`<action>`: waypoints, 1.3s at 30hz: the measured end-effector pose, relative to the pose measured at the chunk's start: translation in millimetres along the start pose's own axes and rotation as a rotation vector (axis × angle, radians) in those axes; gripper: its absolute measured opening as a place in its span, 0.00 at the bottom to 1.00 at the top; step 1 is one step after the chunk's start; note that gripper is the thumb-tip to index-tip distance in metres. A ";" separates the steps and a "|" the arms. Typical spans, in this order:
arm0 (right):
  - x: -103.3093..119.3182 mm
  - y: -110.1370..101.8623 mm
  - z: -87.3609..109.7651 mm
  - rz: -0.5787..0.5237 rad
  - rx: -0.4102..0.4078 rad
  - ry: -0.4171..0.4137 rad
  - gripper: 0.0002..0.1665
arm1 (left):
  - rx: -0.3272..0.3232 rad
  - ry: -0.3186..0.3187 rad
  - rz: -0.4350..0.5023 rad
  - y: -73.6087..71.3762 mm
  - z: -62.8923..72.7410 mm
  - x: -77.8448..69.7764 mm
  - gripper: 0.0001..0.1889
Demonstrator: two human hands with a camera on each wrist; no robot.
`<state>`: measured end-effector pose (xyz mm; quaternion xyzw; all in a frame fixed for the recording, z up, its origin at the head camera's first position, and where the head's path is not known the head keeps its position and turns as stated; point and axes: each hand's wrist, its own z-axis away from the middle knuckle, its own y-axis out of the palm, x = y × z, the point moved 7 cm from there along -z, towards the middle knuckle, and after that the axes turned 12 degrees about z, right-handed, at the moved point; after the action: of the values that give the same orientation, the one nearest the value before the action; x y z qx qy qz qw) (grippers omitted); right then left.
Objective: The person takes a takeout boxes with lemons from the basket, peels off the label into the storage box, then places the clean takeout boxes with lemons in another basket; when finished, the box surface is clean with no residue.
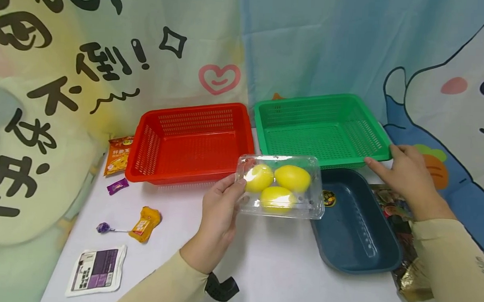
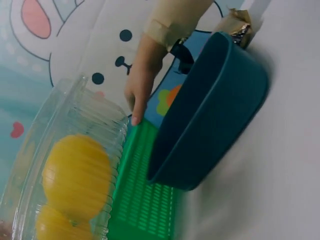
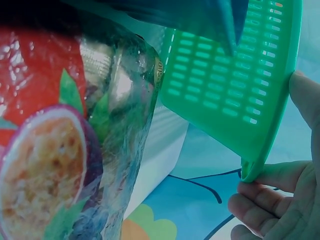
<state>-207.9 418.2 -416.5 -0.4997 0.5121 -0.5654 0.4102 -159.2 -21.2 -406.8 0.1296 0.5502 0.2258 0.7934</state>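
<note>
My left hand (image 1: pixel 217 217) grips the left end of a clear plastic clamshell box (image 1: pixel 281 185) holding three yellow lemons (image 1: pixel 292 177), lifted just above the white table in front of the red basket (image 1: pixel 190 142). The left wrist view shows the box (image 2: pixel 65 170) and lemons (image 2: pixel 75 175) close up. My right hand (image 1: pixel 405 176) holds the front right corner of the green basket (image 1: pixel 323 127), thumb on the rim; its fingers (image 3: pixel 270 200) curl under the green rim (image 3: pixel 250 135) in the right wrist view. A dark blue tray (image 1: pixel 355 221) lies between the hands.
On the left of the table lie an orange snack packet (image 1: pixel 117 155), a purple candy (image 1: pixel 117 186), a lollipop (image 1: pixel 103 228), a small orange sachet (image 1: pixel 145 223) and a white-purple pouch (image 1: pixel 97 270). A shiny fruit-print bag (image 1: pixel 403 236) lies right of the tray. Printed cloth hangs behind.
</note>
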 end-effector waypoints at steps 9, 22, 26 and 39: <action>-0.1 0.9 -0.5 0.001 0.005 0.012 0.64 | -0.006 0.016 0.002 21.8 -11.8 -14.8 0.25; 1.7 -0.4 0.9 0.014 0.041 0.027 0.63 | -0.018 0.021 0.043 50.4 -34.7 -20.9 0.23; 1.2 0.5 0.4 0.004 0.043 0.023 0.63 | -0.024 0.022 0.047 58.7 -43.4 -21.5 0.23; 1.4 -0.2 0.4 0.009 0.037 0.032 0.63 | -0.023 -0.002 0.101 92.0 -71.8 -20.9 0.23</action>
<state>-207.7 416.7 -416.1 -0.4805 0.5105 -0.5809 0.4136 -252.1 44.7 -373.9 0.1483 0.5395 0.2718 0.7830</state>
